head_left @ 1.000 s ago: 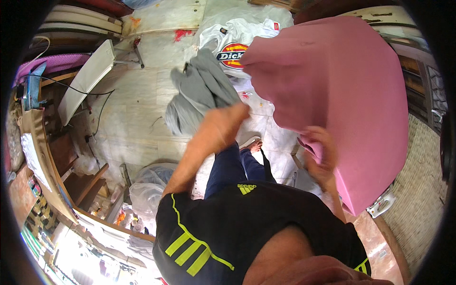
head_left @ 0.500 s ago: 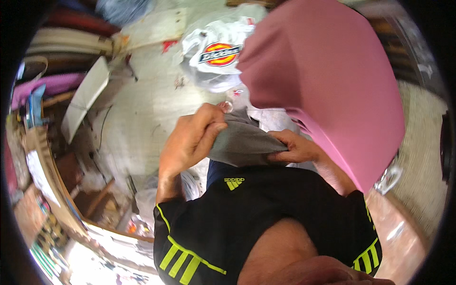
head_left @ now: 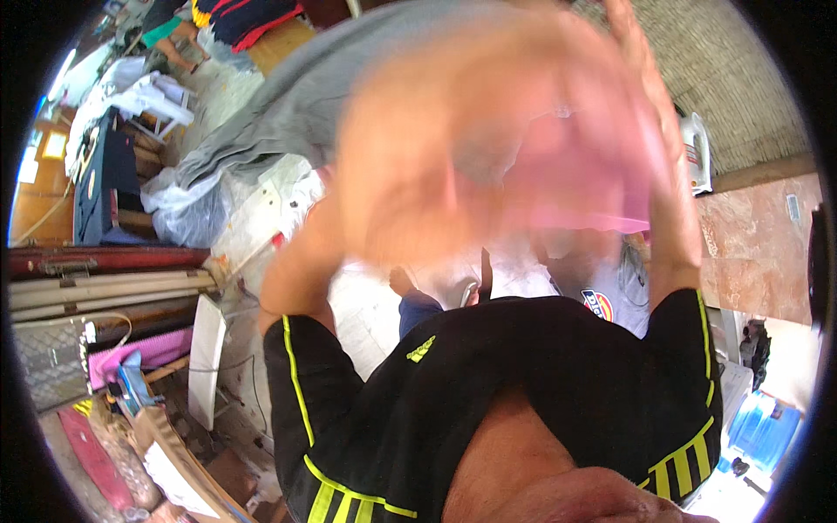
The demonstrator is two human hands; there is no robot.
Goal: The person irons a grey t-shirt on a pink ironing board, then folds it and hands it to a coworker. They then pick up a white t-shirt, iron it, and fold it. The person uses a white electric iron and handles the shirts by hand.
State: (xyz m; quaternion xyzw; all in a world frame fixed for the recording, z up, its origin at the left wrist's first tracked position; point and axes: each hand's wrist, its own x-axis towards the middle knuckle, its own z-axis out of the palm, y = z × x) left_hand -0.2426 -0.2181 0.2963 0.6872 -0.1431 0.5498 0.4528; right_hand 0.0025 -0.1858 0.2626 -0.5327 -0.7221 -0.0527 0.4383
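Close in front of me my left hand (head_left: 418,148) is raised and smeared by motion, so its fingers cannot be made out. A grey cloth (head_left: 296,96) stretches behind it, spreading out toward the upper left in loose folds. My right forearm reaches up on the right, with my right hand (head_left: 632,35) at the upper edge, partly blurred and cut off. Whether either hand grips the cloth is hidden by blur. Between the arms a pink cloth (head_left: 584,174) shows, also blurred.
Rolled materials (head_left: 113,288) and a leaning white board (head_left: 206,362) stand at the left. A white stool (head_left: 166,109) and plastic bag (head_left: 187,209) lie farther off; another person (head_left: 170,35) is at the far upper left. A blue water jug (head_left: 763,427) is at lower right.
Both hands have risen from waist height to high in front of me. The grey cloth, earlier bunched between them, now spreads wide toward the upper left. The view has turned too.
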